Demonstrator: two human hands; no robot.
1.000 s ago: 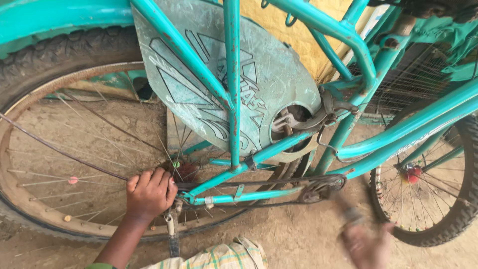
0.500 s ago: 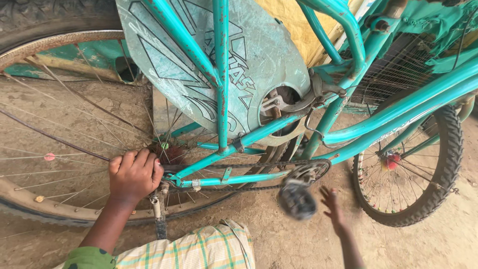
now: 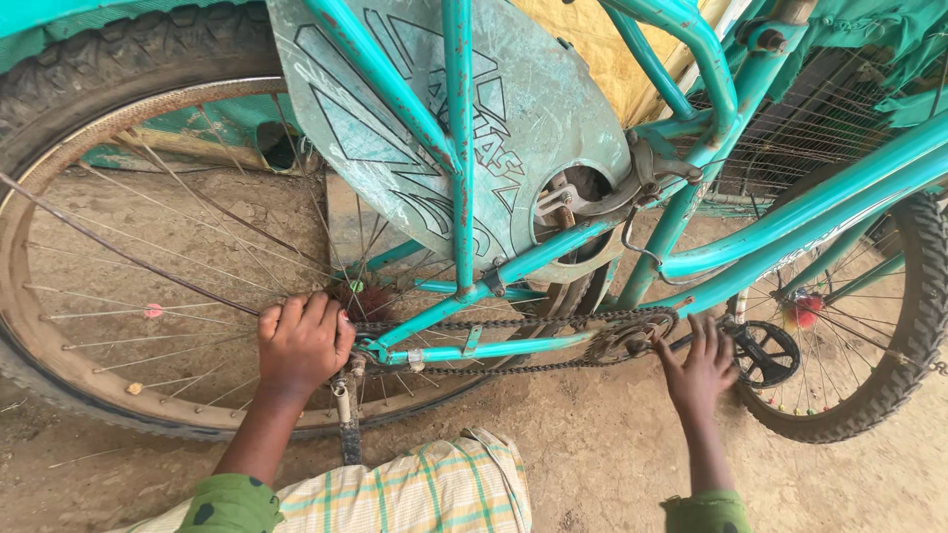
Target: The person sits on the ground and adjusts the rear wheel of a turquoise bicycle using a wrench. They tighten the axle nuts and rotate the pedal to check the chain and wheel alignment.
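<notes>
A teal bicycle [image 3: 553, 247] lies in front of me on dirt ground. My left hand [image 3: 301, 341] is closed around a tool or part at the rear wheel's hub [image 3: 355, 291]; a metal handle [image 3: 348, 429] hangs below the fist. My right hand [image 3: 699, 365] has its fingers spread and rests against the chainring [image 3: 622, 341], just left of the black pedal [image 3: 768, 353]. The chain [image 3: 464, 324] runs between the hub and the chainring. A worn teal chain guard plate [image 3: 464, 148] covers the frame's middle.
The rear wheel [image 3: 109, 247] with its rusty rim and spokes fills the left. A second bicycle wheel [image 3: 889, 326] stands at the right. My checked cloth-covered knee [image 3: 434, 489] is at the bottom centre. Yellow cloth [image 3: 602, 49] shows behind the frame.
My right hand has come up from the ground to the chainring beside the pedal, and the pedal has swung to the right. My left hand stays at the hub. The view has shifted slightly.
</notes>
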